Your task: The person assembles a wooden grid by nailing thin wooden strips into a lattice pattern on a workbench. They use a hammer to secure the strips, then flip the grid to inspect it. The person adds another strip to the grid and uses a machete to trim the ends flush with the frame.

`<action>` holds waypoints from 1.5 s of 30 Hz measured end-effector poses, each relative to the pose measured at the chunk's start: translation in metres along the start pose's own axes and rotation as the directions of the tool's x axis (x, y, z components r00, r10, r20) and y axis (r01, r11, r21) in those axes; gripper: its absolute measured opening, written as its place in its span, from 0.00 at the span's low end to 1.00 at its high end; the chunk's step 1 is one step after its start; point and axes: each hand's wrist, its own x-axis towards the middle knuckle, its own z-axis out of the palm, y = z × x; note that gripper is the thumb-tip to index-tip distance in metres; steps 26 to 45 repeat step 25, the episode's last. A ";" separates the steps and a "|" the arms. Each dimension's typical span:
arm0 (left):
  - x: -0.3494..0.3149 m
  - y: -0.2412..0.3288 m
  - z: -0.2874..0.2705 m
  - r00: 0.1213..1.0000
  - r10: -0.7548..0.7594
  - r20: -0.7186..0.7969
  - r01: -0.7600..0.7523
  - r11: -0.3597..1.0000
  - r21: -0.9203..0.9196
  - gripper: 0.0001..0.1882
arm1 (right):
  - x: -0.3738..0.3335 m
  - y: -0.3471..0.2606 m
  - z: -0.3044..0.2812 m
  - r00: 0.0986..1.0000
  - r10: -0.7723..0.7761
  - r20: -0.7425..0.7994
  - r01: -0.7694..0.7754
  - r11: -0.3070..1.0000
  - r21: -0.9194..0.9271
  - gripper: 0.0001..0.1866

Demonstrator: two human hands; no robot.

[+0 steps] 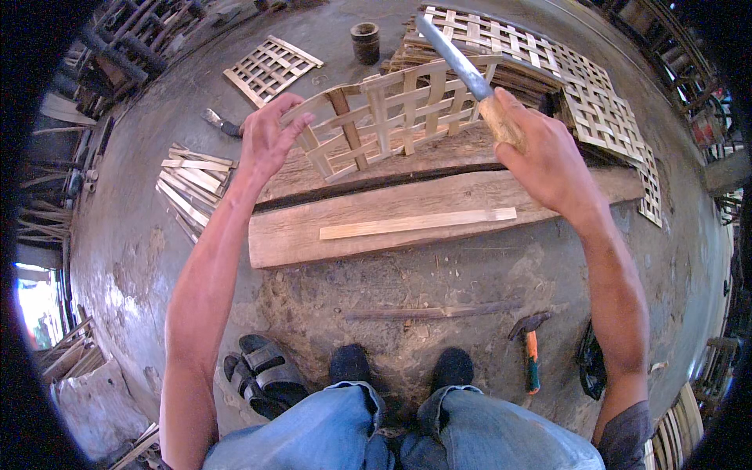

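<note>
My left hand (270,137) grips the left end of a woven wooden lattice panel (409,110), which stands tilted on edge above the wooden planks. In my right hand (536,145) is a long knife (454,59), its fingers wrapped round the pale wooden handle. The blade points up and away to the left, in front of the panel's right end. Whether the right fingers also touch the panel, I cannot tell. A pale flat wood strip (419,224) lies on the near thick plank (290,235), below the panel.
Stacked lattice panels (599,110) stand at the far right, with another panel (272,70) on the floor at far left. Loose strips (192,184) lie left of the plank. A round pot (365,43) stands behind. Nearer me are a hammer (532,352) and sandals (270,372).
</note>
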 end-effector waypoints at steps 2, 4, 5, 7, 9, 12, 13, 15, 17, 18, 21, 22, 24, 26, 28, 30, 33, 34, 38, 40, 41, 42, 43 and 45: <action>0.000 -0.001 -0.002 1.000 0.001 -0.006 -0.001 0.999 0.040 0.19 | -0.004 -0.001 0.004 0.999 -0.028 -0.042 0.028 1.000 -0.003 0.25; 0.001 -0.002 -0.001 1.000 -0.002 -0.014 0.003 0.998 0.059 0.19 | -0.003 0.005 0.004 1.000 -0.018 -0.023 0.019 1.000 0.002 0.27; 0.001 -0.003 0.000 1.000 -0.007 -0.021 0.008 0.998 0.060 0.18 | -0.004 0.008 0.003 1.000 -0.014 -0.014 0.014 1.000 0.005 0.28; 0.001 -0.003 0.000 1.000 -0.009 -0.022 0.010 0.998 0.056 0.18 | -0.007 0.014 0.004 0.991 -0.014 -0.134 0.010 1.000 -0.028 0.30; 0.002 -0.003 0.001 1.000 -0.001 -0.007 0.001 0.999 0.047 0.17 | -0.008 0.019 0.001 0.987 0.007 -0.161 -0.015 0.999 -0.045 0.31; 0.001 -0.002 0.002 0.999 -0.033 -0.011 0.033 0.999 -0.004 0.17 | -0.007 0.020 -0.010 0.993 0.074 -0.090 -0.078 0.996 -0.038 0.33; 0.001 -0.001 0.001 0.999 -0.038 -0.014 0.038 0.999 0.007 0.17 | -0.008 0.016 -0.010 0.992 0.093 -0.083 -0.096 0.995 -0.028 0.33; 0.001 0.000 0.000 0.999 -0.050 -0.020 0.050 0.998 0.030 0.17 | -0.007 0.012 -0.013 0.992 0.125 -0.033 -0.127 0.991 -0.034 0.34; 0.000 0.002 0.001 0.999 -0.049 -0.019 0.050 0.998 0.039 0.17 | -0.005 0.011 -0.015 0.987 0.151 0.055 -0.148 0.987 -0.067 0.34; 0.001 0.003 0.000 0.999 -0.048 -0.020 0.049 0.998 0.042 0.17 | -0.007 0.013 -0.013 0.992 0.130 -0.005 -0.130 0.990 -0.047 0.34; 0.002 0.003 -0.001 0.999 -0.031 -0.015 0.031 0.999 0.020 0.19 | -0.010 0.021 -0.007 0.994 0.086 -0.073 -0.089 0.996 -0.030 0.34; 0.002 0.002 -0.001 0.999 -0.039 -0.016 0.040 0.999 0.037 0.19 | -0.007 0.022 -0.010 0.996 0.085 -0.022 -0.086 0.995 -0.048 0.35; 0.003 0.000 0.000 0.998 -0.053 -0.015 0.054 0.996 0.068 0.20 | -0.007 0.023 -0.010 0.996 0.085 -0.018 -0.085 0.996 -0.026 0.36; 0.003 -0.001 0.002 0.998 -0.052 -0.033 0.054 0.996 0.071 0.20 | -0.010 0.022 -0.007 0.994 0.086 -0.065 -0.085 0.996 0.015 0.36; 0.003 -0.001 0.002 0.998 -0.052 -0.033 0.054 0.996 0.071 0.20 | -0.010 0.022 -0.007 0.994 0.086 -0.065 -0.085 0.996 0.015 0.36; 0.003 -0.001 0.002 0.998 -0.052 -0.033 0.054 0.996 0.071 0.20 | -0.010 0.022 -0.007 0.994 0.086 -0.065 -0.085 0.996 0.015 0.36; 0.003 -0.001 0.002 0.998 -0.052 -0.033 0.054 0.996 0.071 0.20 | -0.010 0.022 -0.007 0.994 0.086 -0.065 -0.085 0.996 0.015 0.36; 0.003 -0.001 0.002 0.998 -0.052 -0.033 0.054 0.996 0.071 0.20 | -0.010 0.022 -0.007 0.994 0.086 -0.065 -0.085 0.996 0.015 0.36; 0.003 -0.001 0.002 0.998 -0.052 -0.033 0.054 0.996 0.071 0.20 | -0.010 0.022 -0.007 0.994 0.086 -0.065 -0.085 0.996 0.015 0.36; 0.003 -0.001 0.002 0.998 -0.052 -0.033 0.054 0.996 0.071 0.20 | -0.010 0.022 -0.007 0.994 0.086 -0.065 -0.085 0.996 0.015 0.36; 0.003 -0.001 0.002 0.998 -0.052 -0.033 0.054 0.996 0.071 0.20 | -0.010 0.022 -0.007 0.994 0.086 -0.065 -0.085 0.996 0.015 0.36; 0.003 -0.001 0.002 0.998 -0.052 -0.033 0.054 0.996 0.071 0.20 | -0.010 0.022 -0.007 0.994 0.086 -0.065 -0.085 0.996 0.015 0.36; 0.003 -0.001 0.002 0.998 -0.052 -0.033 0.054 0.996 0.071 0.20 | -0.010 0.022 -0.007 0.994 0.086 -0.065 -0.085 0.996 0.015 0.36; 0.003 -0.001 0.002 0.998 -0.052 -0.033 0.054 0.996 0.071 0.20 | -0.010 0.022 -0.007 0.994 0.086 -0.065 -0.085 0.996 0.015 0.36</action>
